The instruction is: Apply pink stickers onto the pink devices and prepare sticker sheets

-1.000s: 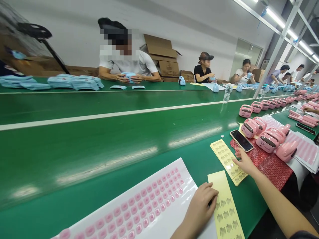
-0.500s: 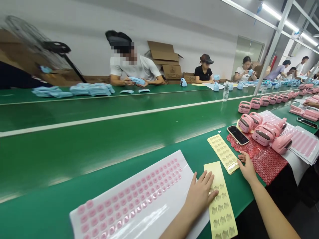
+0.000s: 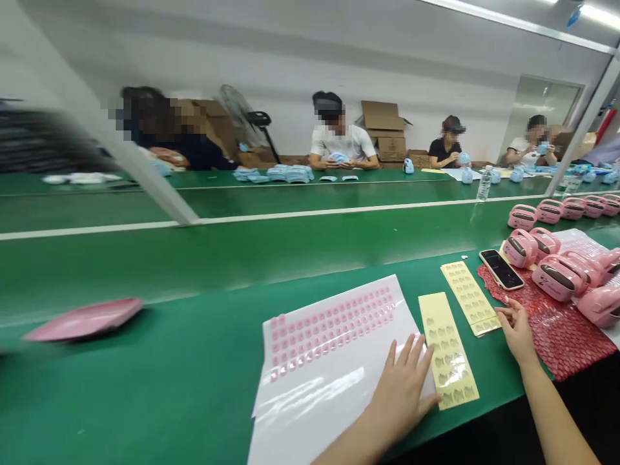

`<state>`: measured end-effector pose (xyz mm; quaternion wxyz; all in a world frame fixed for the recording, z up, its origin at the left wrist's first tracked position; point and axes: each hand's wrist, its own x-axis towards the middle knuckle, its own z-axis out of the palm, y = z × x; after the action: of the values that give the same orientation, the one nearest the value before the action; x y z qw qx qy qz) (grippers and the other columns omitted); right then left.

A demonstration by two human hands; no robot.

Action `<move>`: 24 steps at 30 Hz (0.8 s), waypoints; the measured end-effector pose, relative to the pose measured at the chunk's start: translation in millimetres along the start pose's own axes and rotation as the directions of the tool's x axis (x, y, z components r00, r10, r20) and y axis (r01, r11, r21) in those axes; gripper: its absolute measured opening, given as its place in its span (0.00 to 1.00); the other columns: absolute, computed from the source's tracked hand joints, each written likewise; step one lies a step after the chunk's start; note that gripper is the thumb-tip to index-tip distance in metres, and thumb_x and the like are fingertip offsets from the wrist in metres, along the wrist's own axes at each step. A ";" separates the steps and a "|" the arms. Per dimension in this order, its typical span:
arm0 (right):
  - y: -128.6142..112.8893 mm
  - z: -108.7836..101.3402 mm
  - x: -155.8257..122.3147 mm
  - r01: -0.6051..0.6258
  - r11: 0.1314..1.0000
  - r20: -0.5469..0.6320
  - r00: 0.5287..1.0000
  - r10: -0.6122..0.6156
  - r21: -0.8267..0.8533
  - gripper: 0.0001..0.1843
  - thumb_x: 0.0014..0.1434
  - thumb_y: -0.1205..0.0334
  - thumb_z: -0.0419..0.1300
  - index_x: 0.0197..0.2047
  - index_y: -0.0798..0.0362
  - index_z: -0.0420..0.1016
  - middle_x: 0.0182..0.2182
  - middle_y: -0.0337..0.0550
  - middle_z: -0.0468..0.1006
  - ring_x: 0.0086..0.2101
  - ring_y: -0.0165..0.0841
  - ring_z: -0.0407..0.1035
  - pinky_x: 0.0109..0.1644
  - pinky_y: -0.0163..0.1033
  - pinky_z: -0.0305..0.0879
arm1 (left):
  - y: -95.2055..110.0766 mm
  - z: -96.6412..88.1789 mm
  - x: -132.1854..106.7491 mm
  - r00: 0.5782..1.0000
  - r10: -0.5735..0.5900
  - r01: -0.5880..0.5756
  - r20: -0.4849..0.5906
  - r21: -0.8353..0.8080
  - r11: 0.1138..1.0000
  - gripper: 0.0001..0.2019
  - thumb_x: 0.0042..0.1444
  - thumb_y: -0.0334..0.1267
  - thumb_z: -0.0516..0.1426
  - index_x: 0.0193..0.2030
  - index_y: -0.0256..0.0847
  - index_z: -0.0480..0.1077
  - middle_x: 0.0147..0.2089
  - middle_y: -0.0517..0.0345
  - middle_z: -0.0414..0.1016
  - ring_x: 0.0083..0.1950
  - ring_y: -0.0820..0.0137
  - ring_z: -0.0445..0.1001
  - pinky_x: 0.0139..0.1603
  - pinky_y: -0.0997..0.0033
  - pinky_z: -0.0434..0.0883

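Observation:
My left hand (image 3: 404,387) lies flat with fingers spread on a white sheet (image 3: 320,361) that carries rows of pink stickers, its fingertips reaching a yellow sticker strip (image 3: 448,349). My right hand (image 3: 516,326) rests at the edge of a red bubble-wrap mat (image 3: 557,332), fingers loosely curled, close to a second yellow strip (image 3: 469,297). Whether those fingers hold anything is not clear. A black phone (image 3: 501,268) lies just beyond it. Pink devices (image 3: 557,278) stand on the mat.
A pink tray (image 3: 84,318) lies on the green belt (image 3: 217,258) at the left. More pink devices (image 3: 562,210) line the belt at right. A water bottle (image 3: 483,183) stands mid-belt. Several people sit across the line with blue parts (image 3: 290,173) and cardboard boxes behind.
The view has swung left, bringing a pink tray and another seated person into sight. My left hand has spread flat onto the white sheet; my right hand drew back from the yellow strip toward the mat.

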<state>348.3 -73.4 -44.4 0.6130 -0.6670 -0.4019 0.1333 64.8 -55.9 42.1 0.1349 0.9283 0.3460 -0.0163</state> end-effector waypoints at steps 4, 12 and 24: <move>-4.7 -4.7 -0.4 0.048 0.997 -0.016 0.999 -0.049 -0.061 0.24 0.52 0.52 0.54 0.51 0.54 0.58 0.34 0.50 0.76 0.34 0.39 0.71 0.38 0.46 0.67 | -3.5 15.9 -52.2 0.988 -0.151 0.154 0.045 -0.085 0.984 0.39 0.49 0.58 0.53 0.64 0.43 0.49 0.66 0.43 0.46 0.66 0.46 0.42 0.59 0.33 0.44; -36.2 25.0 -70.2 0.326 0.935 0.524 0.826 -0.210 -0.139 0.19 0.57 0.53 0.50 0.51 0.48 0.63 0.49 0.48 0.73 0.49 0.40 0.67 0.50 0.45 0.66 | -36.6 59.9 -105.1 0.941 -0.332 0.335 -0.067 0.025 0.942 0.44 0.42 0.25 0.55 0.66 0.47 0.40 0.68 0.55 0.40 0.67 0.58 0.41 0.64 0.47 0.47; -30.7 27.2 -65.6 0.375 0.922 0.759 0.626 -0.178 -0.093 0.22 0.59 0.58 0.48 0.56 0.51 0.60 0.46 0.48 0.76 0.51 0.38 0.66 0.53 0.44 0.65 | -54.4 69.2 -124.4 0.932 -0.254 0.234 -0.260 -0.106 0.966 0.39 0.41 0.27 0.59 0.61 0.53 0.54 0.62 0.57 0.57 0.62 0.59 0.58 0.60 0.51 0.60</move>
<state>276.6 -102.3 -42.5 0.3249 -0.5547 -0.7260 0.2444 -60.6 -114.0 -22.1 0.1174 0.8660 0.4741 0.1071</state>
